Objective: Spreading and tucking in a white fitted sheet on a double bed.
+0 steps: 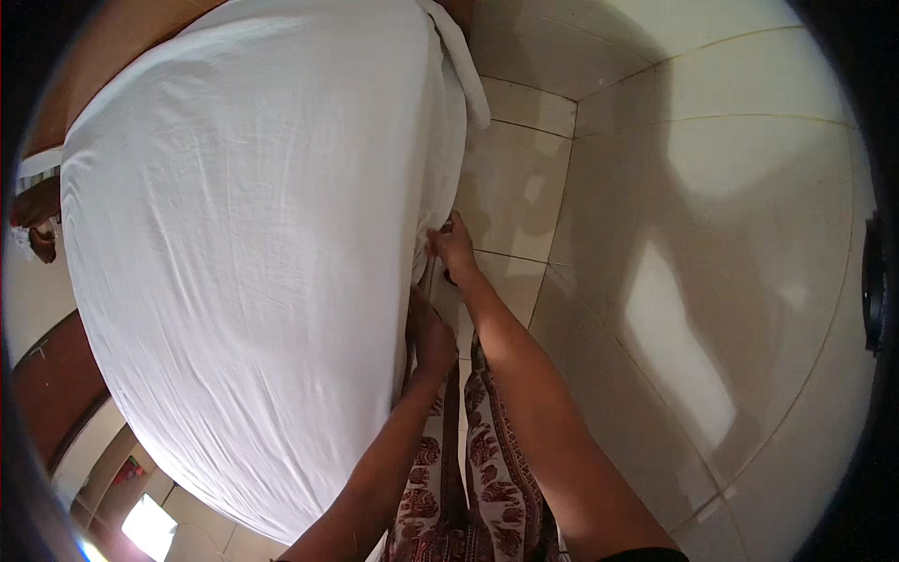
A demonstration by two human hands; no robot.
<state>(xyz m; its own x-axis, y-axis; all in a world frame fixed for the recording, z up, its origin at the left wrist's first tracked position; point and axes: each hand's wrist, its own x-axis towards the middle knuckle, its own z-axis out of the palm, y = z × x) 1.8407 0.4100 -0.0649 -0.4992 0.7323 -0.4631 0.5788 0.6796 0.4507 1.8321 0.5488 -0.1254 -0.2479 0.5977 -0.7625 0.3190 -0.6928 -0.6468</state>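
Observation:
A white bed sheet (260,232) covers a mattress in front of me and to my left, smooth on top with faint creases. At the mattress's right side my right hand (453,249) grips the hanging edge of the sheet between thumb and fingers. Nearer to me, my left hand (430,336) is against the same side, lower down by the bed's edge. Its fingertips are hidden by the sheet's side, so its hold is unclear. A loose fold of white cloth (463,67) hangs off the far right corner.
A pale tiled wall (702,232) stands close on my right, with a narrow strip of tiled floor (516,183) beside the bed. A brown wooden headboard (98,77) lies at the far left. My patterned trousers (491,464) are between my arms. Reddish-brown furniture (60,379) is left of the bed.

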